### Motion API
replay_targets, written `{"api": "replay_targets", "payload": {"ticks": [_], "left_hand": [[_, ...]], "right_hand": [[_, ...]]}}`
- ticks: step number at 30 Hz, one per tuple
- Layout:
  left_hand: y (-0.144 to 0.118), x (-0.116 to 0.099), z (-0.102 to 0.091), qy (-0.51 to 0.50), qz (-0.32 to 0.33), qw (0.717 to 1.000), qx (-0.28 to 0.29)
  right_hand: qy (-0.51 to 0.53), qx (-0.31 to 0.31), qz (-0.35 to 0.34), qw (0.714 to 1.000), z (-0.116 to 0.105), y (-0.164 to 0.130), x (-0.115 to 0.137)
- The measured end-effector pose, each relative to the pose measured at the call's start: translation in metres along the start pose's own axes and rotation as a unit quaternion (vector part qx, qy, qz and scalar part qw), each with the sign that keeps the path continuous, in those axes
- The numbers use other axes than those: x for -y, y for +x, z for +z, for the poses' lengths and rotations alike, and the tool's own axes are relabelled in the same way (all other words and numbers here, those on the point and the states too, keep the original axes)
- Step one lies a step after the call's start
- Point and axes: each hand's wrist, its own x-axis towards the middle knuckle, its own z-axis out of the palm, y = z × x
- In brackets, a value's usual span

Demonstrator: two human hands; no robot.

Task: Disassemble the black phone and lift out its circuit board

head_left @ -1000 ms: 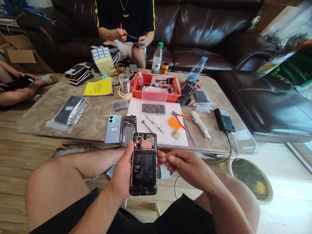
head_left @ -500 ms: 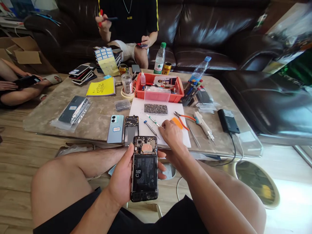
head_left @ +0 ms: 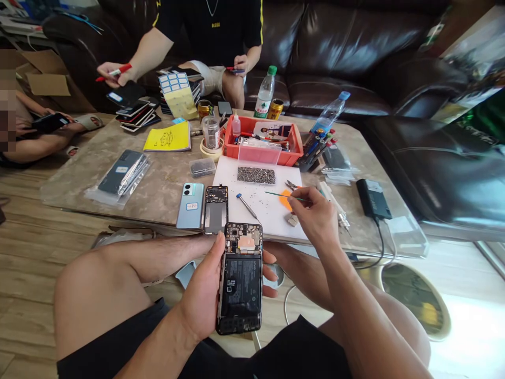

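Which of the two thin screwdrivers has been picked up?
The green-handled screwdriver, pinched in the right hand above the white mat. The blue-tipped screwdriver lies untouched on that mat.

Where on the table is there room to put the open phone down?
Bare tabletop lies between the yellow booklet, the bagged phones and the blue back cover. The white mat is crowded with screwdrivers and screws; the red tray end is packed.

The person wears black shorts point(head_left: 130, 347), with arms and knees bare.
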Motion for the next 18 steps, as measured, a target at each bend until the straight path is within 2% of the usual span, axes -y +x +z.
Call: {"api": "replay_targets", "payload": {"ticks": [4,7,10,12,14,16,18], "left_hand": [[0.0,0.001,0.009,-0.005,0.014,1.0,-0.01],[-0.002,0.001,0.013,-0.009,0.013,1.0,-0.013],[-0.004,0.001,0.012,-0.005,-0.013,1.0,-0.011],[-0.005,0.002,0.01,-0.008,-0.034,0.999,-0.008],[-0.007,0.003,0.009,-0.01,-0.05,0.999,-0.006],[-0.008,0.004,0.008,-0.009,-0.051,0.999,-0.011],[-0.01,0.004,0.008,-0.006,-0.042,0.999,-0.022]], "right_hand": [[-0.008,-0.025,0.002,1.0,-0.011,-0.007,0.001],[-0.053,-0.029,-0.023,0.998,-0.005,-0.008,-0.001],[-0.109,0.024,-0.017,0.994,0.009,-0.006,-0.006],[-0.111,0.07,0.004,0.991,0.019,-0.005,-0.01],[-0.1,0.09,0.025,0.991,0.023,-0.008,-0.011],[-0.067,0.065,0.041,0.995,0.02,-0.018,-0.008],[0.037,0.008,0.068,0.997,0.011,-0.036,0.001]]}}
